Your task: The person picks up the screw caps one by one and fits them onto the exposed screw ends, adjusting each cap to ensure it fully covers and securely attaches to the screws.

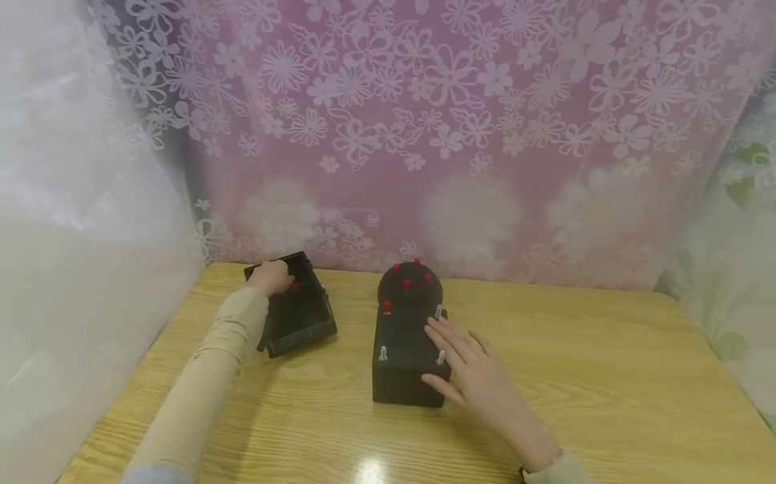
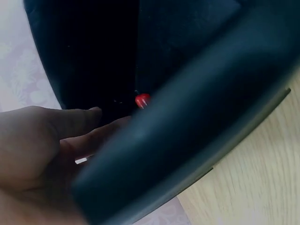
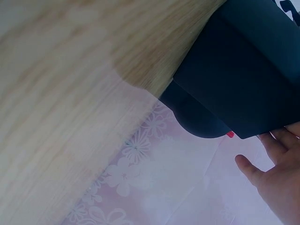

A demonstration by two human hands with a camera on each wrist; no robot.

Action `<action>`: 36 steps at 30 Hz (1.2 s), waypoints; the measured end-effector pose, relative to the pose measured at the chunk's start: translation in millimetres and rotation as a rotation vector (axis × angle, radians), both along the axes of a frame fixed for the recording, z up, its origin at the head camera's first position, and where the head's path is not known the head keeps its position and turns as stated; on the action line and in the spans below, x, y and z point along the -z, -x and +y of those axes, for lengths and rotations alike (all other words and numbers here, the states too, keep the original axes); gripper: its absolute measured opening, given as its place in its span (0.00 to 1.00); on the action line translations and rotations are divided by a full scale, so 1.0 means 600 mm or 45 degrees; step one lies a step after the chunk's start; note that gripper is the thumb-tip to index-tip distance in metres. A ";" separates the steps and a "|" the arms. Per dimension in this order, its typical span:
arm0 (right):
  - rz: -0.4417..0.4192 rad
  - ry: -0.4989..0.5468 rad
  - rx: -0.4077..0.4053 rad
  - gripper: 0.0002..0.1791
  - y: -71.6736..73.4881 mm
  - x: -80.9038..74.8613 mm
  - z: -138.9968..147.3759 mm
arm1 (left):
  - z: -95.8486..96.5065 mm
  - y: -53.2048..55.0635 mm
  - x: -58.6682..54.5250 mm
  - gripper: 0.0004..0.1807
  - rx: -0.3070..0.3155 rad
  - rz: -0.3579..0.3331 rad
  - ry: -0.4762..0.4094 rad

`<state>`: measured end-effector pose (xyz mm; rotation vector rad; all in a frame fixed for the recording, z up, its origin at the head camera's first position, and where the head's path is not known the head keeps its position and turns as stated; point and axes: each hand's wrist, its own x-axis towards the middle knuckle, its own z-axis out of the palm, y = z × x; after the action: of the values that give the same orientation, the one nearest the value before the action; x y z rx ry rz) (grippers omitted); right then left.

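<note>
My left hand (image 1: pixel 272 278) reaches into an open black tray (image 1: pixel 299 338) that lies askew on the table. Inside the tray is a small red piece (image 2: pixel 143 100), just beyond the fingers in the left wrist view. The thumb there is extended, and the tray's rim hides part of the other fingers. My right hand (image 1: pixel 487 383) rests with outstretched fingers on the right side of a black box (image 1: pixel 408 386). The box bears silver upright pegs (image 1: pixel 383 353) and one red-topped peg (image 1: pixel 387 306). Behind it is a round black part (image 1: pixel 399 296) with several red-topped pegs (image 1: pixel 406 284).
Both black objects stand near the back of the wooden table (image 1: pixel 584 363). A pink flowered curtain (image 1: pixel 544 213) hangs right behind the table's back edge. Pale sheets (image 1: pixel 28 270) hang along the left and right sides.
</note>
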<state>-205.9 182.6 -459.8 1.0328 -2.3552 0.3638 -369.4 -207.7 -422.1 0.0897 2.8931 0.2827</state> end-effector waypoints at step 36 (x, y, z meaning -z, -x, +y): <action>0.059 0.020 -0.023 0.42 0.002 0.003 0.000 | 0.012 -0.026 0.020 0.08 0.008 0.077 0.121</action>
<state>-207.1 182.9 -461.8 1.0452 -2.2997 0.3607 -354.0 -200.6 -434.1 0.0929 2.9602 0.1437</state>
